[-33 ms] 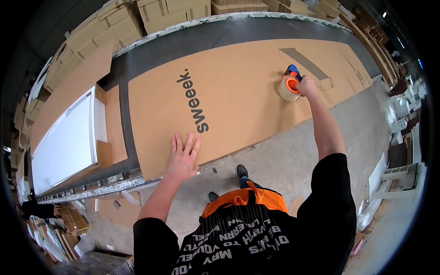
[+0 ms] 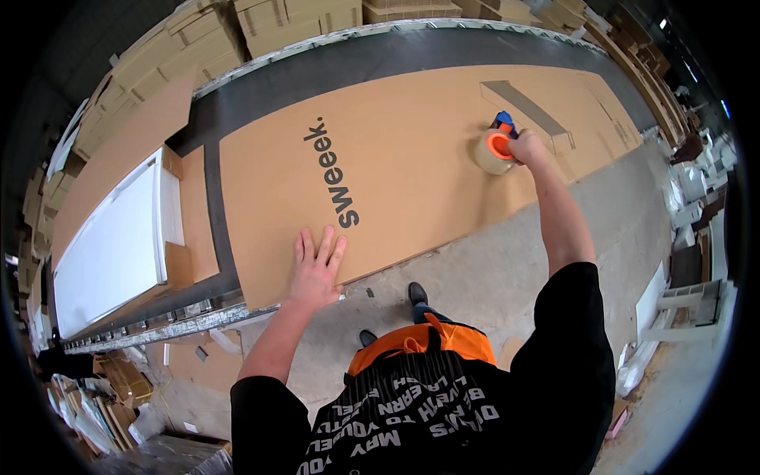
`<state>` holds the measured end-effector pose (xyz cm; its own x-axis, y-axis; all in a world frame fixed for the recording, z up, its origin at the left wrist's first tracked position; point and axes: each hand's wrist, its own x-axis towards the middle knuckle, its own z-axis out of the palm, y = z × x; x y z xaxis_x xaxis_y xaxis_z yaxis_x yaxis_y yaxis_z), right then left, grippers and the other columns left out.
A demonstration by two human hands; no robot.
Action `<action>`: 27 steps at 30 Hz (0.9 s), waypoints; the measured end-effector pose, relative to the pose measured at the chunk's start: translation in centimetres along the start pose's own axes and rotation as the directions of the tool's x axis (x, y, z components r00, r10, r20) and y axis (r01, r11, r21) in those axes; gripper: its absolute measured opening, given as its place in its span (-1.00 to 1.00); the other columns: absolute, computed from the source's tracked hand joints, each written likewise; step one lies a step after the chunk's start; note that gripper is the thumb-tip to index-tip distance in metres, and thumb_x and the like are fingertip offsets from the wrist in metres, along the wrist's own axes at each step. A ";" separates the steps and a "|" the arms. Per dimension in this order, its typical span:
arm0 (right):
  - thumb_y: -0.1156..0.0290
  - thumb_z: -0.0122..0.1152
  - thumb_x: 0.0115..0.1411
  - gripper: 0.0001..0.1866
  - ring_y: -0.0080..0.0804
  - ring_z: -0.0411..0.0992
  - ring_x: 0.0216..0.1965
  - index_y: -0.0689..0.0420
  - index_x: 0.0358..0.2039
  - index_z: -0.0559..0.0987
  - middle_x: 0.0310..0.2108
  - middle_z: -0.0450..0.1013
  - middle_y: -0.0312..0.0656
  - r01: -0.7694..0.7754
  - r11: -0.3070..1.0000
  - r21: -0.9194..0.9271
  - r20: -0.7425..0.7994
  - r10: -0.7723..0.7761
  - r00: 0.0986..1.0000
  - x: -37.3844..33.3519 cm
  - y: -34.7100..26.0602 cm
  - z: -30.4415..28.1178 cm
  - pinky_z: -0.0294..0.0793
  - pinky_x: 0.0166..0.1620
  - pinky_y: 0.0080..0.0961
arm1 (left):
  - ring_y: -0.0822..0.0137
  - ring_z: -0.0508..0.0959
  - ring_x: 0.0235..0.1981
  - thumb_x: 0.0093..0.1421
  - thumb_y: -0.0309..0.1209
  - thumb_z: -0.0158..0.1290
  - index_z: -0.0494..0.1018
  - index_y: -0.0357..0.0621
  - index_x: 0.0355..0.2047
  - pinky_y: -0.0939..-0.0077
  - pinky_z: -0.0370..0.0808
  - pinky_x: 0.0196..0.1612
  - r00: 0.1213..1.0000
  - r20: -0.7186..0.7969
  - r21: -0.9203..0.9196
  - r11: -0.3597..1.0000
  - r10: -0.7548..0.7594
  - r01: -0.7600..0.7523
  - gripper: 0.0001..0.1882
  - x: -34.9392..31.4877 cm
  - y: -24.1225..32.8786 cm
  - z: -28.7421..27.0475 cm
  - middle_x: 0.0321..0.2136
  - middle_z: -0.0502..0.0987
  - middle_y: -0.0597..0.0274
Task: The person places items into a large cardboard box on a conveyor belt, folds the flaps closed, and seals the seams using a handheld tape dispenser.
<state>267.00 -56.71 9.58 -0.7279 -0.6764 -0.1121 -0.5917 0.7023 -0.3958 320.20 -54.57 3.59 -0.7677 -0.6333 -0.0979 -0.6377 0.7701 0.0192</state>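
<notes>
Here's the left hand [image 2: 315,273], palm down, fingers spread on the large, flat brown cardboard box [image 2: 412,158], which lies along the dark grey belt [image 2: 317,57]. The right hand [image 2: 526,148] curls its fingers round the orange-and-blue tape dispenser with its wide clear roll [image 2: 497,150], over the box's right half.

Forms a long, dark worktop [image 2: 356,51], edged with a worn metal rail [image 2: 198,322]. Carries a large, flat brown box [image 2: 419,166], lying lengthwise and hiding much of the near edge. Farther left, bears an open carton [image 2: 178,267] with a white panel [image 2: 111,249] inside. Shows dark between the two.
</notes>
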 end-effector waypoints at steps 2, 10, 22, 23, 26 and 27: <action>0.23 0.27 -0.14 -0.69 -0.31 0.55 -0.52 0.28 -0.60 0.59 -0.64 0.50 -0.02 -0.048 0.990 0.136 -0.013 0.050 0.999 -0.3 1.2 1.5 0.51 -0.44 -0.35 | -0.44 -0.09 0.30 -0.19 -0.10 0.33 0.01 -0.06 0.34 -0.24 -0.18 0.34 1.000 0.003 -0.015 1.000 0.006 -0.006 0.11 0.6 0.3 0.1 0.36 -0.11 -0.07; 0.31 0.22 -0.19 -0.37 -0.30 0.48 -0.09 0.01 0.03 0.53 -0.18 0.53 -0.19 0.261 0.834 0.486 0.262 -0.423 0.867 -15.7 -13.5 5.3 0.48 -0.06 -0.42 | -0.40 -0.14 0.32 -0.24 -0.08 0.35 -0.07 -0.17 0.35 -0.16 -0.20 0.37 0.999 -0.005 0.024 0.999 -0.033 0.033 0.21 0.4 -0.2 1.4 0.37 -0.13 -0.06; 0.22 0.19 -0.17 -0.63 -0.09 0.55 -0.23 0.15 -0.35 0.66 -0.33 0.55 -0.02 0.738 0.658 -0.150 0.300 -0.681 0.668 -29.4 -14.1 7.3 0.57 -0.16 -0.27 | -0.40 -0.02 0.29 -0.25 -0.12 0.35 -0.04 -0.20 0.34 -0.13 -0.13 0.36 0.997 -0.077 0.010 1.000 -0.011 0.012 0.19 0.8 -0.6 1.6 0.37 -0.07 -0.03; 0.23 0.20 -0.18 -0.63 -0.09 0.54 -0.22 0.17 -0.36 0.66 -0.34 0.54 -0.01 0.741 0.656 -0.147 0.258 -0.697 0.669 -31.3 -12.4 7.3 0.57 -0.17 -0.25 | -0.39 -0.02 0.29 -0.28 -0.14 0.35 -0.04 -0.20 0.34 -0.12 -0.13 0.37 0.996 -0.085 0.011 1.000 -0.018 0.019 0.21 0.5 -0.8 1.9 0.37 -0.07 -0.03; 0.31 0.20 -0.22 -0.72 -0.23 0.55 -0.16 0.17 -0.46 0.65 -0.36 0.55 0.01 0.643 0.724 -0.249 0.452 -0.500 0.738 -35.2 -9.7 7.4 0.56 -0.19 -0.36 | -0.38 -0.02 0.29 -0.28 -0.14 0.36 -0.03 -0.19 0.34 -0.12 -0.12 0.37 0.995 -0.097 0.006 1.000 -0.023 0.024 0.20 0.5 -0.7 2.1 0.37 -0.07 -0.02; 0.30 0.21 -0.21 -0.72 -0.26 0.56 -0.18 0.17 -0.46 0.65 -0.38 0.56 -0.01 0.656 0.695 -0.294 0.423 -0.521 0.742 -35.3 -8.8 9.3 0.56 -0.21 -0.38 | -0.38 -0.03 0.29 -0.28 -0.14 0.36 -0.03 -0.18 0.34 -0.12 -0.13 0.37 0.996 -0.087 -0.006 1.000 -0.023 0.022 0.20 0.6 -0.5 2.0 0.37 -0.07 -0.02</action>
<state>301.12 -41.08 8.51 -0.0850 -0.9613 -0.2620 -0.9907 0.1097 -0.0810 320.19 -55.22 1.49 -0.7555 -0.6550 -0.0110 -0.6551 0.7552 0.0229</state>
